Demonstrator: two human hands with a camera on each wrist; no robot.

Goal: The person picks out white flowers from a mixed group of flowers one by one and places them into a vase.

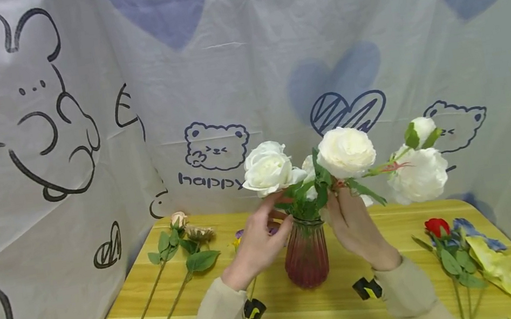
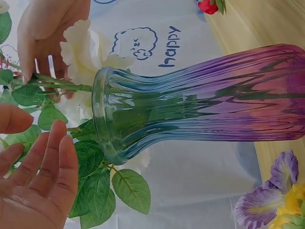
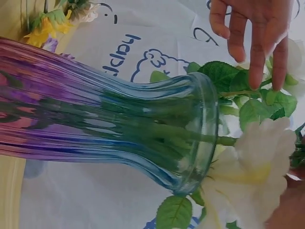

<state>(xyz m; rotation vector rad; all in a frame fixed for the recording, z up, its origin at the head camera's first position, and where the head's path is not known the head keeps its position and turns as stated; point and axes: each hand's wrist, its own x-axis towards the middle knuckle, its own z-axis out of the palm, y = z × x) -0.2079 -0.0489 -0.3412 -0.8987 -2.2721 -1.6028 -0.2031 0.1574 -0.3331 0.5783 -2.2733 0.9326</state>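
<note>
A ribbed glass vase, tinted pink below and blue at the neck in the wrist views, stands upright on the table with white artificial flowers in it. My right hand pinches a green stem just above the rim, under a large white bloom. Beside the opening on the other side, my left hand has its fingers loosely extended. Those fingers reach the green leaves under the left white rose. White blooms lean out to the right, and petals partly hide the right hand in its wrist view.
Two stemmed flowers, pale pink and brownish, lie on the table's left. Purple and yellow flowers lie behind the left hand. At the right are a red rose, blue petals and a yellow flower. Printed cloth walls enclose the table.
</note>
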